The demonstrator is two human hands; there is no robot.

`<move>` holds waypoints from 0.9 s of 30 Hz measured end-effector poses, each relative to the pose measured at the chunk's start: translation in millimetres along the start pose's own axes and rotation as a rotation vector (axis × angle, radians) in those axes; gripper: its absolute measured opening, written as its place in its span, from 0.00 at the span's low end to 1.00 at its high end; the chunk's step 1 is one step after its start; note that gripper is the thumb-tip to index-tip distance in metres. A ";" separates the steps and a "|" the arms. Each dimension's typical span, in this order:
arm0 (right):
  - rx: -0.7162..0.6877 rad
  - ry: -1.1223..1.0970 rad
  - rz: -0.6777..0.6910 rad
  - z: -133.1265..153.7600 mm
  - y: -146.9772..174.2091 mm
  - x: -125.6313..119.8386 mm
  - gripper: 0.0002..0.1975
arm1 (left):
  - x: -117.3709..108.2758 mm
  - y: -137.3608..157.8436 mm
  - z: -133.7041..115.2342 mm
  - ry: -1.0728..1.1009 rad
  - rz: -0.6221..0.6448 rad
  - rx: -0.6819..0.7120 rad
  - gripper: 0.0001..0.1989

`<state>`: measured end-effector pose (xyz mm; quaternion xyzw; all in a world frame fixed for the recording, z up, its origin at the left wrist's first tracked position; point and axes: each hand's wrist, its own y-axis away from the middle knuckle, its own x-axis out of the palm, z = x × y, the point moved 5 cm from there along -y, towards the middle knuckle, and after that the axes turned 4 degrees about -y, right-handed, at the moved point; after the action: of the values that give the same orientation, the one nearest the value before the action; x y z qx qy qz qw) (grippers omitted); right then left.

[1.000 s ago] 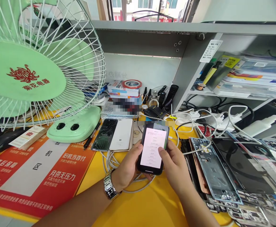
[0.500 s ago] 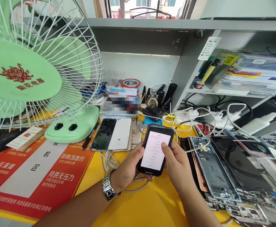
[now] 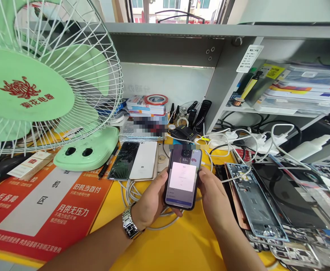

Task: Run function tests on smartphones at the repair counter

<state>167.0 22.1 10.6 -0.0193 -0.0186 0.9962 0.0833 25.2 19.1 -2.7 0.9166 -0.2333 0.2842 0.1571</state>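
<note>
A black-edged smartphone is held upright over the yellow table. Its screen is lit, with a white pop-up box over a dimmed page that reads 83%. My left hand, with a metal watch on the wrist, is closed around the phone's left side, thumb on the edge and fingertips showing below. At the right edge, my right hand grips the phone with its thumb along the side; its other fingers are hidden. Just behind lie a white phone and a cracked dark phone.
A green fan stands at the left above a red printed mat. Phone frames and loose parts cover the right side. White cables run under my hands. Behind stands a grey shelf with plastic boxes.
My right thumb has moved off the screen to the phone's right edge. The screen has switched from a white text list to a dimmed page with a pop-up box.
</note>
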 end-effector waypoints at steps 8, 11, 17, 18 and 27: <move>0.091 -0.135 0.075 -0.2 0.5 6.7 0.16 | 1.8 0.9 -3.2 0.071 -0.013 0.029 0.26; 0.096 -0.138 0.072 -2.4 -0.1 6.2 0.16 | 2.3 0.3 -3.7 0.075 -0.010 0.031 0.26; 0.087 -0.171 0.076 -2.8 0.1 5.7 0.14 | 1.4 -0.9 -3.0 0.075 -0.018 0.026 0.25; 0.089 -0.174 0.076 -3.1 0.3 5.7 0.14 | 1.2 -1.0 -2.6 0.074 -0.021 0.023 0.24; 0.105 -0.184 0.078 -3.4 0.6 6.6 0.13 | 1.6 -1.5 -2.8 0.028 -0.012 0.022 0.28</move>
<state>160.5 22.7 7.0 0.0758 0.0268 0.9958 0.0435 25.9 21.0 0.2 0.9156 -0.2226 0.2984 0.1517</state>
